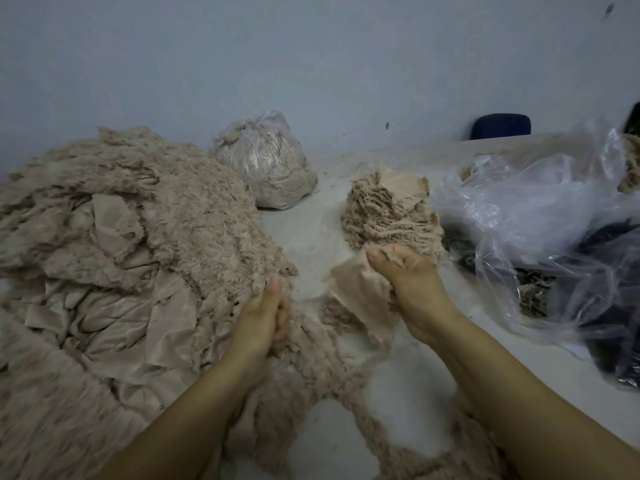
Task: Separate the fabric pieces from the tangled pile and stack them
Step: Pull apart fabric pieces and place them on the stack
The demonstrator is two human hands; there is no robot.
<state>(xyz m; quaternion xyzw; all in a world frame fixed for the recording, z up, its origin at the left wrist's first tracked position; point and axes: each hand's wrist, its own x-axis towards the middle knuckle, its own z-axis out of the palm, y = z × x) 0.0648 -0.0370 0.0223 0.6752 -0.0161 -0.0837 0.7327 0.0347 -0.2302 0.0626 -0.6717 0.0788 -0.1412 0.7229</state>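
A big tangled pile of beige fabric pieces with frayed edges covers the left half of the table. My left hand grips the frayed edge of that pile at its right side, fingers curled into the cloth. My right hand holds a single beige fabric piece that hangs down from its thumb and fingers. Just beyond it stands a neat stack of beige pieces with a flat piece on top.
A tied clear bag of beige scraps sits at the back centre. Loose clear plastic bags with dark and beige scraps fill the right side. The pale table shows between pile and stack. A dark chair back stands by the wall.
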